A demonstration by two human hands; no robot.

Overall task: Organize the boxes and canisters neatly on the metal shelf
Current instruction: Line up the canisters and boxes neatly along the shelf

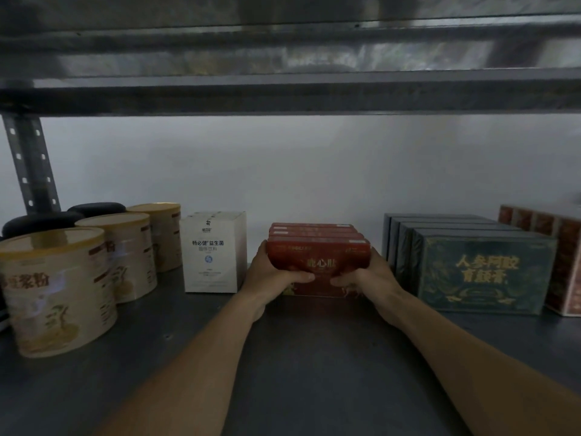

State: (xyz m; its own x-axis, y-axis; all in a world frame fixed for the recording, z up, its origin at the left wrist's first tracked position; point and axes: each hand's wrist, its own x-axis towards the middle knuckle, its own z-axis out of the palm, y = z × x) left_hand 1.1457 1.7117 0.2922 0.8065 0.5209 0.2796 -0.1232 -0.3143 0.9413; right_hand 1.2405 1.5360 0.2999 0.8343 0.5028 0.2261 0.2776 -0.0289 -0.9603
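Three beige canisters with gold lids stand at about nine o'clock in the view, in a diagonal line on the dark metal shelf. The front canister is nearest, the second canister is behind it, and the third canister is farthest back. Two black lids show behind them, beside a perforated upright post at ten o'clock.

Just at three o'clock of the third canister stands a white box with printed characters, and more white boxes are lined up behind it.

At the centre, four red boxes stand on edge in a row running front to back. The front red box is held from both sides. The left hand is clamped on its nine o'clock edge and the right hand on its three o'clock edge. Both thumbs lie across the front face and almost meet. Whether the box is lifted or resting on the shelf cannot be told.

At three o'clock of the red row, a little apart, stand four dark green boxes with gold lettering, also front to back. Touching them at the far three o'clock edge are red-brown patterned boxes, partly cut off.

An upper shelf spans twelve o'clock.
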